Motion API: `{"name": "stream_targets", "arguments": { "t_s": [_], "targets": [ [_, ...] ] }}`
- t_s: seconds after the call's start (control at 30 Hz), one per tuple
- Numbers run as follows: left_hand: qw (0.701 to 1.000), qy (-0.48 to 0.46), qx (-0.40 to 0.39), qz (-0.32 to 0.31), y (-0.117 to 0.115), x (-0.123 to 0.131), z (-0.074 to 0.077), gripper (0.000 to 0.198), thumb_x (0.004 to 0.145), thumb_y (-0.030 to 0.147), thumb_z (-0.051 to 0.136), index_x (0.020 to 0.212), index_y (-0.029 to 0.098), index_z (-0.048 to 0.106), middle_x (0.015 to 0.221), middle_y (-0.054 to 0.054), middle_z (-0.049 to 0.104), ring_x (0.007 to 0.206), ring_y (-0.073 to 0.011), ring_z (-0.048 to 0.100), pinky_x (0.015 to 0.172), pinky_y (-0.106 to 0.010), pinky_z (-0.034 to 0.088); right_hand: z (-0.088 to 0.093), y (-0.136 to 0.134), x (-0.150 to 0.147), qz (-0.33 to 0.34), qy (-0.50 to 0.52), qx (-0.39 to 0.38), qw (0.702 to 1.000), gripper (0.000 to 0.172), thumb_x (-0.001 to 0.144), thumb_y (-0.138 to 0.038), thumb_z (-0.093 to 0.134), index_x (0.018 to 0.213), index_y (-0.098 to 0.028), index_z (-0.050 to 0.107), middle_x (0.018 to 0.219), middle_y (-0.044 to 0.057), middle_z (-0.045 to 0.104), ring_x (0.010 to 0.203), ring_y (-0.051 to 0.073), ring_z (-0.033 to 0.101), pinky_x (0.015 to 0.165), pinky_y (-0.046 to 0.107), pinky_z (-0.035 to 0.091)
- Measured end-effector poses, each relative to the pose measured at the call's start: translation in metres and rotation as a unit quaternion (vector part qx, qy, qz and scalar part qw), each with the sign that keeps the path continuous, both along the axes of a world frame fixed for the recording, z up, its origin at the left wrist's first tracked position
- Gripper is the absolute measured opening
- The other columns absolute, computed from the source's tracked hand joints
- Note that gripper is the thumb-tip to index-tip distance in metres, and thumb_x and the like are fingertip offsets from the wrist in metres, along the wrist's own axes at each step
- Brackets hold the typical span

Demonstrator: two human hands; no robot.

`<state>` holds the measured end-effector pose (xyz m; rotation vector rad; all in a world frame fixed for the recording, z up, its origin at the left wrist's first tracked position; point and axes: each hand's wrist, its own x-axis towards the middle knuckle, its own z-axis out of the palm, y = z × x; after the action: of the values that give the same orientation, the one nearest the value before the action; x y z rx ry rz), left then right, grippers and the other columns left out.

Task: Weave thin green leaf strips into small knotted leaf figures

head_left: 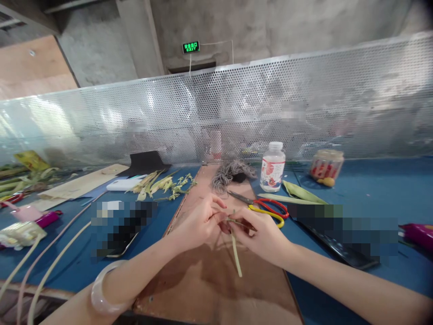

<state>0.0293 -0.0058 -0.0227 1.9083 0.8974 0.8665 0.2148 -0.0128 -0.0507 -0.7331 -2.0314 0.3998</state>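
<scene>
My left hand and my right hand meet over a brown wooden board. Between their fingertips is a small piece of pale green leaf strip, whose tail hangs down over the board. The fingers of both hands are pinched on it, and part of the piece is hidden by them. Beyond my right hand lie scissors with one red and one yellow handle. A tangle of grey yarn rests at the board's far end.
A white-capped bottle, a jar and green husks stand or lie on the right. Phones flank my arms. Dried leaf pieces and a paper sheet lie left. A perforated metal screen closes the back.
</scene>
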Motion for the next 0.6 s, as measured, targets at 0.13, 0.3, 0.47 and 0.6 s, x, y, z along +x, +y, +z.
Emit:
{"name": "stream_targets", "arguments": {
  "t_s": [0.13, 0.3, 0.47, 0.6],
  "targets": [
    [1.000, -0.002, -0.012, -0.005, 0.002, -0.001, 0.002, 0.020, 0.091, 0.033, 0.043, 0.102, 0.018, 0.036, 0.070, -0.004, 0.066, 0.071, -0.0161, 0.066, 0.069, -0.032, 0.048, -0.003, 0.003, -0.001, -0.010, 0.002, -0.002, 1.000, 0.009, 0.085, -0.019, 0.050, 0.086, -0.018, 0.059, 0.073, 0.003, 0.067, 0.057, 0.011, 0.059, 0.052, 0.020, 0.044],
    [1.000, 0.012, -0.014, -0.004, 0.008, -0.004, 0.002, 0.026, 0.089, 0.033, 0.048, 0.108, 0.016, 0.042, 0.082, -0.006, 0.066, 0.075, -0.0151, 0.064, 0.072, -0.032, 0.049, -0.007, 0.007, -0.001, -0.028, -0.020, 0.007, 0.999, 0.025, 0.088, -0.022, 0.049, 0.111, -0.019, 0.055, 0.076, 0.002, 0.067, 0.056, 0.011, 0.057, 0.053, 0.022, 0.046],
    [1.000, 0.007, 0.020, 0.010, 0.011, -0.005, -0.001, 0.022, 0.090, 0.033, 0.045, 0.105, 0.017, 0.048, 0.083, -0.004, 0.061, 0.070, -0.0133, 0.061, 0.069, -0.031, 0.050, 0.000, 0.013, 0.010, -0.115, -0.063, 0.185, 0.974, 0.023, 0.089, -0.016, 0.044, 0.106, -0.018, 0.059, 0.096, 0.010, 0.060, 0.087, 0.020, 0.052, 0.077, 0.036, 0.045],
    [0.996, 0.053, 0.066, 0.012, 0.009, -0.005, 0.003, 0.017, 0.090, 0.031, 0.045, 0.089, 0.016, 0.053, 0.077, -0.002, 0.058, 0.071, -0.0122, 0.058, 0.071, -0.029, 0.048, 0.005, 0.016, 0.013, -0.079, -0.094, 0.233, 0.965, 0.016, 0.088, -0.016, 0.050, 0.098, -0.019, 0.061, 0.100, 0.009, 0.059, 0.092, 0.021, 0.048, 0.081, 0.039, 0.042]
  ]
}}
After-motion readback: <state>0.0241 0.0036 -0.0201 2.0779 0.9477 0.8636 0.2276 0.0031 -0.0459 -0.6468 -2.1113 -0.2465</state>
